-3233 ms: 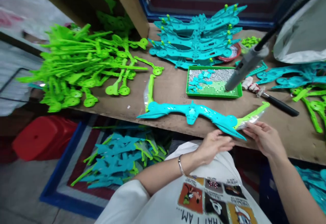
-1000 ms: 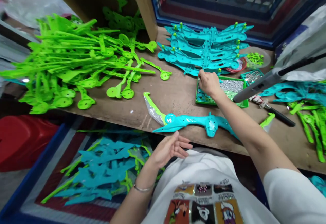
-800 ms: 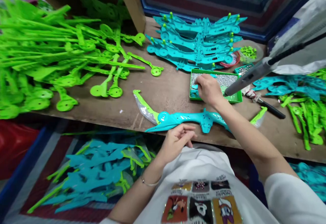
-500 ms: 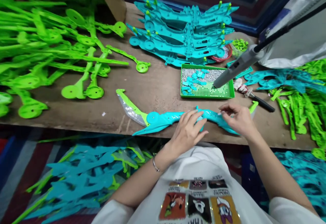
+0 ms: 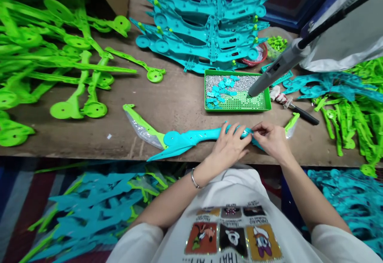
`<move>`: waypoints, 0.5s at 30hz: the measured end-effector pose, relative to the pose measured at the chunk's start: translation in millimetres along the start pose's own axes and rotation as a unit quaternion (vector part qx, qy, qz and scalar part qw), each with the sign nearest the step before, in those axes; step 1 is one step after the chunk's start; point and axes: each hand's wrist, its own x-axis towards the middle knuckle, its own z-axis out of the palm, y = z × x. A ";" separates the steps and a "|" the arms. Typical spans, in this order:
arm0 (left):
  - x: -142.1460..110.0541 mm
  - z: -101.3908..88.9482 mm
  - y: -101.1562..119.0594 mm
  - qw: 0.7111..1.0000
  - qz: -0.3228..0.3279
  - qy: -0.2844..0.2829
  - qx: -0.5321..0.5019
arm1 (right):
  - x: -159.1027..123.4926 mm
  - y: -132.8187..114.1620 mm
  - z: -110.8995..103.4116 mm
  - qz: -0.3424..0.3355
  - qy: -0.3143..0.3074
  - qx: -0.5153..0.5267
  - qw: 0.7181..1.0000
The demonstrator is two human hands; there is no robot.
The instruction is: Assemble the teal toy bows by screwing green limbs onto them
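A turquoise toy bow (image 5: 191, 136) lies across the near side of the table. Bright green limbs stick out at both ends of it, the left limb (image 5: 143, 123) partly in clear plastic. My left hand (image 5: 231, 145) lies over the bow's middle, its fingers bent across the grip and holding it down. Just to the right, my right hand (image 5: 271, 139) is closed in a pinch against the bow's upper surface. What sits between its fingertips is too small and covered to make out. Both hands hide the bow's centre and much of its right half.
Behind the bow stands a green tray (image 5: 237, 110) of small metal pieces and turquoise bits. A grey electric screwdriver (image 5: 272, 71) hangs over it. Turquoise bow halves (image 5: 206, 35) are stacked behind; green limbs (image 5: 68, 71) pile at left. A black-handled tool (image 5: 305, 115) lies right.
My right hand has moved slightly left and down onto the bow, closing near my left hand. My left hand has slid right along the bow, its fingers more bent. The view has shifted a little.
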 end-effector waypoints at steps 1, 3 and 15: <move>0.7 -0.8 -1.1 1.000 0.001 -0.004 -0.001 | 0.1 0.4 -0.2 0.001 0.000 -0.002 1.000; 0.9 -1.6 -3.8 1.000 0.009 -0.008 -0.008 | -0.1 2.2 -0.8 0.009 0.002 -0.005 1.000; 0.9 1.2 -6.7 1.000 0.025 -0.013 -0.012 | -1.4 -4.2 0.4 0.032 0.016 0.004 0.999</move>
